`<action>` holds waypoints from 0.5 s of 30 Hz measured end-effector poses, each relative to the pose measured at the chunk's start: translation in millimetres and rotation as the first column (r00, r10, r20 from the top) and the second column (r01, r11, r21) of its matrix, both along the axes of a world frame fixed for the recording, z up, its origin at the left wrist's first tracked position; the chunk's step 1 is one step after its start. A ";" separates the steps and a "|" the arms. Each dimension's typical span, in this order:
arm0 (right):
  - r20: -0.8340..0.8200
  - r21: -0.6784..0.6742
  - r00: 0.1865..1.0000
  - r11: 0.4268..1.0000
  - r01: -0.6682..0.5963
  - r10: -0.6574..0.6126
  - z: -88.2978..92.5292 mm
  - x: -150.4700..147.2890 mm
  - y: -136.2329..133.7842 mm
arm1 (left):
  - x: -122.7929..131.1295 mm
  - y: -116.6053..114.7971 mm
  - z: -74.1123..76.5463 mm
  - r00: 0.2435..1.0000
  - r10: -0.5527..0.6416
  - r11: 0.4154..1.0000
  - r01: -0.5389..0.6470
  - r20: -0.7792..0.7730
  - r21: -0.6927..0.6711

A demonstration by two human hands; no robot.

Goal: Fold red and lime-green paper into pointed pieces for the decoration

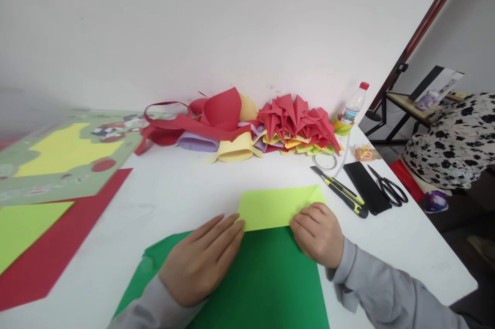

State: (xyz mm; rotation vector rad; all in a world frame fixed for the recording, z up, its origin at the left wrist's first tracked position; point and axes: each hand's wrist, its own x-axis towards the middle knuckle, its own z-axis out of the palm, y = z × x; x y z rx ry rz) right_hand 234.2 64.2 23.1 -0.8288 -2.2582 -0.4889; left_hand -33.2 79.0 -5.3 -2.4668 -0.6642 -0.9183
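Observation:
A folded yellow-green paper (270, 208) lies across the far edge of a large green sheet (266, 277) on the white table. My left hand (203, 259) rests flat, fingers stretched out together, their tips touching the left end of the yellow-green paper. At the other end, my right hand (319, 231) has its fingers curled closed on the paper, near a corner where a slanted crease shows. The thumb of my right hand is hidden.
Red folded-paper fans (296, 122) and rolled red paper (222, 112) lie along the wall. On the right are a utility knife (342, 195), a black phone (367, 187), scissors (390, 190), a tape roll (325, 161) and a bottle (350, 107). Red paper (65, 246) lies left.

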 end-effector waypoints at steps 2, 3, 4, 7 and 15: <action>0.002 -0.012 1.000 1.000 0.003 -0.003 -0.4 1.5 0.4 | -5.0 1.8 1.5 1.000 0.000 1.000 0.000 -0.012 0.009; 0.000 -0.012 1.000 1.000 0.002 -0.002 -0.6 1.9 0.5 | -7.1 2.3 2.0 1.000 -0.004 1.000 0.004 -0.015 0.013; -0.003 -0.009 1.000 1.000 0.003 -0.003 -0.8 2.2 0.8 | -8.9 2.7 2.4 1.000 -0.003 1.000 0.004 -0.018 0.014; -0.003 -0.008 1.000 1.000 0.017 -0.017 -1.5 3.4 1.8 | -13.9 3.6 2.9 1.000 0.001 1.000 0.000 -0.031 0.018; 0.010 -0.009 0.997 0.997 0.080 -0.080 2.2 19.7 9.8 | -34.5 15.6 6.0 0.999 0.015 0.999 -0.013 -0.045 0.051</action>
